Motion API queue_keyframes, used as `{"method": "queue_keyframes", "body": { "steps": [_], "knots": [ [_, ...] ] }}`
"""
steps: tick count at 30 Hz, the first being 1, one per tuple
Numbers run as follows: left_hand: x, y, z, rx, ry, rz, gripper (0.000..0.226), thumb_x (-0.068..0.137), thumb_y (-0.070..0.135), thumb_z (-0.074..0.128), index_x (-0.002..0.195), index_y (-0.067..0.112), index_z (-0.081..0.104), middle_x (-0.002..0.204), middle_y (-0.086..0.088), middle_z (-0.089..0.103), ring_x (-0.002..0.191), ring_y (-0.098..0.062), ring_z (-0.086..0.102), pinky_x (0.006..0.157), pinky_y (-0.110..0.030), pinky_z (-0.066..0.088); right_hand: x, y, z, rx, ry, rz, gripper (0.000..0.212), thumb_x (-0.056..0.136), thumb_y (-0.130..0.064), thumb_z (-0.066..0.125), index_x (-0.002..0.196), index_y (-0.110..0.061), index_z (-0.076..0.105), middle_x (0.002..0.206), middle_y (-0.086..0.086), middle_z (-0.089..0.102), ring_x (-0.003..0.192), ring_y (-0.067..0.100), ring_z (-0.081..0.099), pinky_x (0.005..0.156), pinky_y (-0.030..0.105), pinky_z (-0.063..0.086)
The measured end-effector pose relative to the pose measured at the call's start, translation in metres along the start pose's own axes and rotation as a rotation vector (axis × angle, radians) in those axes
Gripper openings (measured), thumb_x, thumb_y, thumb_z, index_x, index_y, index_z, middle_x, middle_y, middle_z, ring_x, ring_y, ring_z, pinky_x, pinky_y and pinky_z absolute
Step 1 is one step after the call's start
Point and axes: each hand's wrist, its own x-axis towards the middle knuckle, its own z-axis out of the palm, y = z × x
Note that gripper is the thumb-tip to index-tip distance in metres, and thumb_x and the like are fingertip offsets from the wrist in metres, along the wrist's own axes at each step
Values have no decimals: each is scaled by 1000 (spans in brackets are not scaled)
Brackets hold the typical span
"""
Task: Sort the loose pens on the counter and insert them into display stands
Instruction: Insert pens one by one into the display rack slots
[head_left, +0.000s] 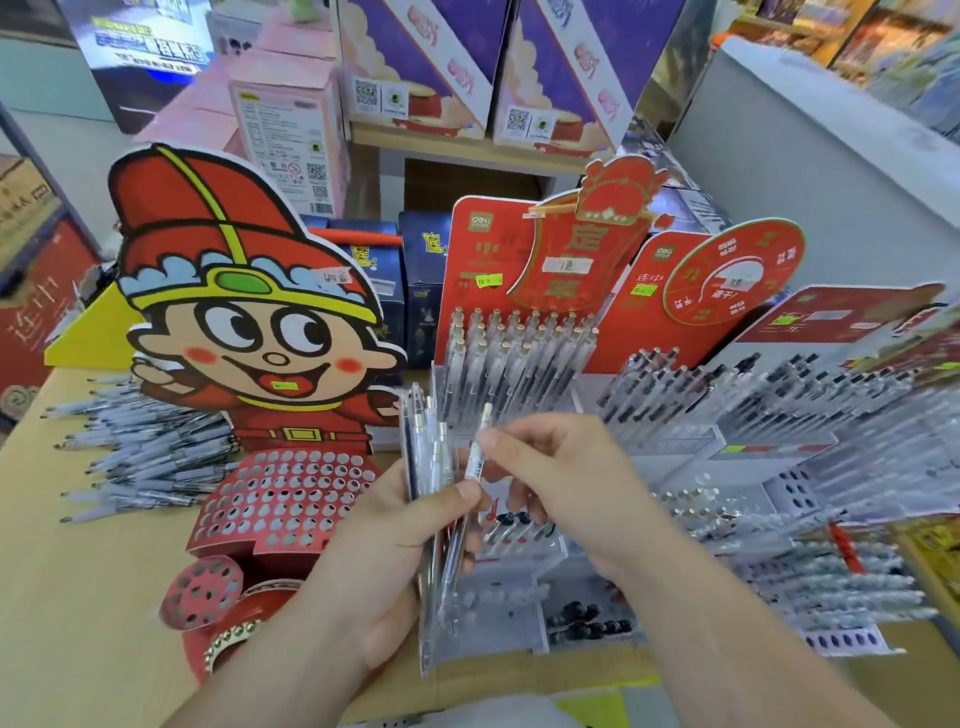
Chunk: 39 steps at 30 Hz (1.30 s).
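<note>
— Fingers (453, 496) of the left hand (384, 551) clasp a bundle of pens (422, 447); the right hand (566, 483) pinches one pen (475, 461) just beside it.
— Handling?
— Probably light, stiff, slick plastic, so pinch it mid-barrel and aim the tip down at the stand (488, 639) below the fingers.

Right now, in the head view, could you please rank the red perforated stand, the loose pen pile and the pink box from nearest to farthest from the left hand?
From the left hand, gripping a pen bundle:
1. Red perforated stand, just to its left.
2. Loose pen pile, farther left on the counter.
3. Pink box, far back, upper left.
</note>
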Motion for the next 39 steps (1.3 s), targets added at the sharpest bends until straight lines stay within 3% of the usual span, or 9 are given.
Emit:
{"method": "queue_keyframes", "body": {
  "steps": [3,7,13,20,25,29,32,35,39],
  "knots": [
    [-2,-2,3,41,-33,-4,18,70,10,76,84,22,76,75,-11,65,56,-19,56,50,-28,48,-2,6,1,94,38,23,19,88,-30,75,83,-12,75,62,0,65,54,12,59,48,25,41],
    [-1,0,1,81,-66,-36,23,69,7,85,85,20,75,76,-11,64,55,-20,56,49,-28,46,-3,9,0,215,4,69,12,91,-22,73,89,-10,74,71,2,68,58,14,60,48,26,39],
    [1,9,-1,75,-199,-51,14,70,19,80,83,24,77,76,-12,67,53,-20,59,46,-27,45,-1,11,-12,395,-152,69,27,86,-25,71,107,-8,75,66,-2,61,60,12,53,52,22,40],
    [5,4,0,42,-200,-45,28,67,22,84,93,14,75,79,-14,68,53,-21,59,45,-27,47,-1,18,-21,557,-275,-33,19,88,-15,70,105,-8,74,83,12,65,68,18,60,57,22,48],
    [11,2,0,-58,11,-67,46,74,22,79,115,9,64,73,-12,61,52,-20,55,43,-27,47,0,2,-42,532,-36,-120,20,78,-15,69,96,-10,75,93,13,74,69,15,64,57,21,51],
    [12,1,-7,-95,66,-41,32,83,21,70,113,13,60,69,-5,56,51,-16,48,42,-26,44,4,-13,-63,329,265,-338,6,85,-10,72,88,-15,75,79,6,74,74,20,67,64,28,55],
    [13,-2,-11,-83,77,-46,33,81,22,73,110,16,59,69,-4,53,52,-15,46,44,-27,43,12,-14,-65,95,430,-455,7,88,-11,75,90,-17,72,80,3,74,77,23,71,69,34,59],
    [13,-4,-13,-84,126,-53,31,78,22,75,104,17,59,69,-2,52,52,-15,45,44,-27,41,21,-7,-60,-138,509,-496,9,88,-18,77,93,-18,71,81,-3,71,78,17,68,74,38,60],
    [11,-5,-17,-82,150,-48,25,80,23,74,100,18,59,70,-2,54,52,-15,46,45,-27,41,30,-2,-48,-178,508,-487,9,88,-20,77,94,-20,69,81,-6,68,75,12,65,76,36,59]
  ]
}}
